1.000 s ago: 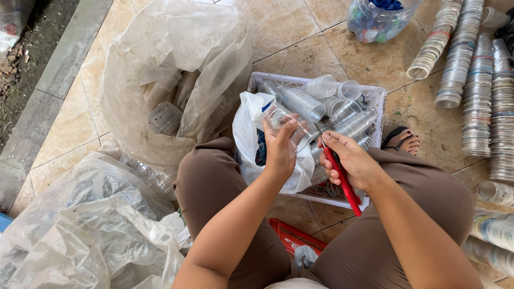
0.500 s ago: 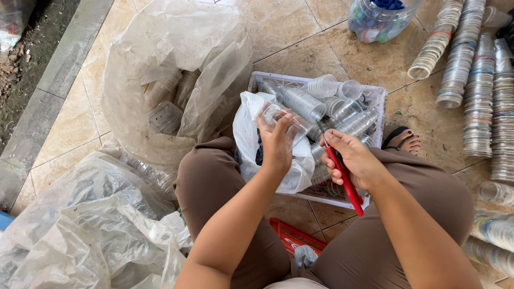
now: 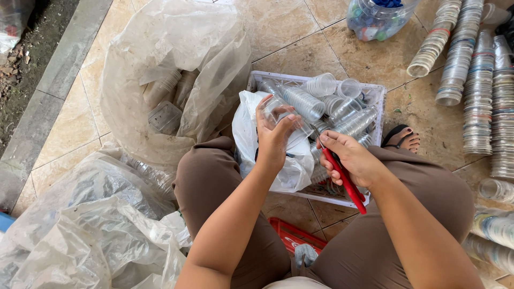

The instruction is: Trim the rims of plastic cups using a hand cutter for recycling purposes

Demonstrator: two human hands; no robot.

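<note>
Clear plastic, red handle and brown trousers over tan tiles

A red-handled cutter (image 3: pixel 345 182) stands out against a clear cup (image 3: pixel 279 109), a white crate (image 3: pixel 375 96) of see-through cups, a white bag (image 3: pixel 249 134), brown trousers (image 3: pixel 209 187), cloudy clear sacks (image 3: pixel 160 64), a red crate (image 3: pixel 289 235), tan floor tiles (image 3: pixel 369 59) and a jar of blue and mixed-colour caps (image 3: pixel 377 18).

Your left hand (image 3: pixel 274 140) gripped a clear plastic cup (image 3: pixel 279 109) above the white crate (image 3: pixel 378 94). Your right hand (image 3: pixel 350 158), just beside it over the crate's near edge, held a red-handled cutter (image 3: pixel 345 182). Inside the crate lay more clear cups (image 3: pixel 326 107) and a white plastic bag (image 3: pixel 247 128). Stacks of cups (image 3: pixel 471 75) lay beyond the crate's far side.
</note>
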